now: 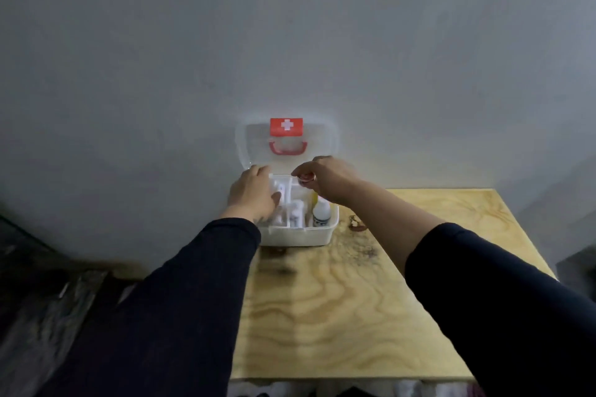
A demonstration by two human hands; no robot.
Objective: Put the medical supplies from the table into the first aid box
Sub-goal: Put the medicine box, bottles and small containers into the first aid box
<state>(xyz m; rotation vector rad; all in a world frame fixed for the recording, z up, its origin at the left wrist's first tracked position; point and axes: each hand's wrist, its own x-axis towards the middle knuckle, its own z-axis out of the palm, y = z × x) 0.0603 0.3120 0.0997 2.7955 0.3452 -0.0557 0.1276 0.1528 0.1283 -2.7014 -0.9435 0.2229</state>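
The left hand (253, 192), in a dark sleeve (180, 293), reaches down into the left side of the first aid box (298, 234); its fingers are loosely curled over small white items in the left compartment, and it cannot be determined whether they grip any of them. The box is white, sits at the far left corner of the wooden bench (371, 300) against the grey wall (290, 42), and stands open, with its translucent lid (322, 151) upright and bearing a red cross label (286, 126) and a red handle (287, 148). Inside, a white bottle (321, 214) stands upright in the right compartment, with other white containers in the middle. The right hand (325, 179) hovers above the rear right part of the box, fingertips pinched on a small round red tin (306, 178). A small brown object (356, 224) lies on the bench just right of the box.
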